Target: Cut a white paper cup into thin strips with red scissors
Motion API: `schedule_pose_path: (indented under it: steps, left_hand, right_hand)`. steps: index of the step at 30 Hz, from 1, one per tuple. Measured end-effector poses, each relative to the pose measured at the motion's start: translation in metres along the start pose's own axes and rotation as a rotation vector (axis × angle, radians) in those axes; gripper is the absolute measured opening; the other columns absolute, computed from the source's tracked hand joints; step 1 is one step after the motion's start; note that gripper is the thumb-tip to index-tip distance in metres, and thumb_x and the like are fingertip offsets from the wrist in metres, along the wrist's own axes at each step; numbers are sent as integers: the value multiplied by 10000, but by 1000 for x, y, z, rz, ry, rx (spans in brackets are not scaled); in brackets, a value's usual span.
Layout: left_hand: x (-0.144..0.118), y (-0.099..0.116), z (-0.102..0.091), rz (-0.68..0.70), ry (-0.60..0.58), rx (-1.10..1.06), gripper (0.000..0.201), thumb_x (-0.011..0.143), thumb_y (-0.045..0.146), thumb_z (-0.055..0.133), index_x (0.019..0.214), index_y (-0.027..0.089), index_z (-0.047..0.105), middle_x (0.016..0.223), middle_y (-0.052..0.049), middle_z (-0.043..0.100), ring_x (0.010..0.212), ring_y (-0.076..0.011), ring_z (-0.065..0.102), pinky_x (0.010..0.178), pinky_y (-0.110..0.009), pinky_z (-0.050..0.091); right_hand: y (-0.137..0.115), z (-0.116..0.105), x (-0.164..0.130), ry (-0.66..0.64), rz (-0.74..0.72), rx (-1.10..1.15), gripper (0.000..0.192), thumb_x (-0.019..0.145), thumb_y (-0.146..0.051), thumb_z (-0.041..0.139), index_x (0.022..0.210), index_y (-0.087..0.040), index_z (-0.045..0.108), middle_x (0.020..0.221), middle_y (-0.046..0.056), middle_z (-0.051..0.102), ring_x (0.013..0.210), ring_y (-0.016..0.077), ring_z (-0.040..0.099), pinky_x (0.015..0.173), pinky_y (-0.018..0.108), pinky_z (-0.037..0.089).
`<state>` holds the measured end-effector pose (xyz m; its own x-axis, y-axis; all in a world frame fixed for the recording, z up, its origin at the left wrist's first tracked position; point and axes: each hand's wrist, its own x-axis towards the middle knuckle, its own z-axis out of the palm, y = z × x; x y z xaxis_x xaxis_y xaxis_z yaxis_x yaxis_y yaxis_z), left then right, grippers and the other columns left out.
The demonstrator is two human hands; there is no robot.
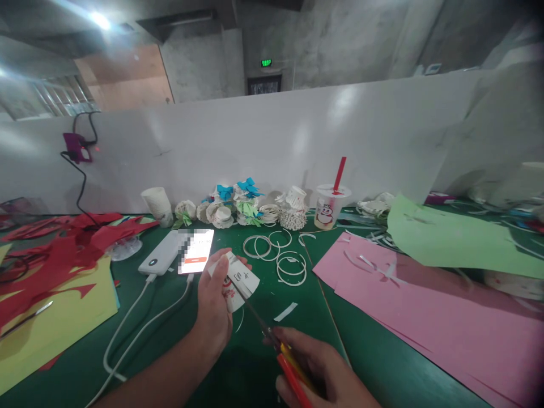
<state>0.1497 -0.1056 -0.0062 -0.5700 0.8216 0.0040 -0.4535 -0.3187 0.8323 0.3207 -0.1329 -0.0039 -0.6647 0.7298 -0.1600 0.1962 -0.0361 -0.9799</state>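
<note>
My left hand (216, 306) grips a cut white paper cup (249, 280) with red print and black characters, thumb on top and fingers behind. In my right hand (321, 360) is a pair of scissors (291, 371) with red and yellow handles. The scissor blades point up and left, their tips at the cup's cut edge; how far they are parted I cannot make out. A small white paper strip (285, 311) lies just right of the cup. Several thin white paper rings (291, 269) rest on the green table (250, 368) beyond my hands.
Left of my hands are a lit phone (198, 255), a white power bank (160, 255) and cables. Red paper (72, 249) and yellow paper (85, 317) cover the left side, pink sheets (408, 294) the right. A drink cup (329, 209) and paper crafts (249, 207) line the back.
</note>
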Motion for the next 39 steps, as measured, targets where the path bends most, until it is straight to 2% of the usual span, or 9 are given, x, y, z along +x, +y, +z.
schedule_pose_path:
  steps: [6, 11, 17, 21, 26, 31, 35, 39]
  left_hand:
    - [0, -3, -2, -11, 2, 8, 341, 756, 385, 620, 1008, 161, 572, 810, -54, 675, 706, -171, 655, 627, -274, 512]
    - [0, -2, -3, -19, -6, -16, 332, 751, 376, 628, 1001, 164, 574, 797, -46, 672, 690, -163, 652, 634, -274, 513]
    - [1, -1, -1, -23, -3, -50, 330, 752, 402, 618, 980, 164, 588, 791, -47, 682, 730, -184, 665, 657, -287, 515]
    - [0, 0, -1, -78, -36, -104, 366, 788, 455, 548, 1002, 161, 594, 830, -73, 695, 801, -219, 670, 681, -316, 518]
    - [1, 1, 0, -59, -22, -97, 306, 790, 384, 567, 1001, 163, 582, 841, -70, 694, 812, -220, 669, 677, -318, 522]
    - [7, 4, -1, -43, 77, -89, 298, 771, 399, 591, 939, 153, 599, 796, -54, 685, 728, -193, 672, 646, -297, 529]
    - [10, 6, 0, -32, 85, -114, 279, 771, 403, 587, 869, 144, 619, 784, -52, 680, 703, -182, 669, 640, -282, 531]
    - [8, 5, 2, -43, 105, -106, 274, 775, 389, 583, 901, 147, 609, 785, -46, 675, 700, -181, 667, 637, -283, 532]
  right_hand:
    - [4, 1, 2, 0, 9, 85, 344, 754, -413, 602, 1027, -208, 638, 716, -8, 540, 620, 130, 488, 560, 224, 421]
    - [2, 0, 0, 35, 48, 55, 369, 753, -432, 612, 1064, -236, 649, 722, -2, 582, 690, 161, 524, 610, 233, 430]
    - [-3, 0, 1, -23, 39, 190, 395, 725, -510, 632, 968, -201, 670, 647, -38, 465, 574, 102, 409, 529, 204, 354]
    - [-1, -2, 1, -60, 98, 313, 423, 726, -518, 644, 1007, -202, 625, 543, -75, 396, 472, 62, 324, 448, 168, 280]
    - [-1, -3, 0, -135, 140, 442, 413, 751, -505, 634, 1023, -201, 565, 484, -108, 346, 385, 26, 232, 367, 152, 158]
    - [-1, -1, -2, -100, 97, 361, 455, 718, -514, 661, 1017, -185, 568, 535, -97, 360, 413, 29, 243, 396, 175, 160]
    - [4, 2, -3, -50, 66, 309, 503, 670, -592, 645, 985, -203, 591, 651, -53, 423, 517, 70, 317, 482, 205, 254]
    - [6, 4, -1, -64, 70, 248, 490, 691, -595, 612, 982, -202, 586, 634, -55, 392, 517, 82, 303, 470, 216, 231]
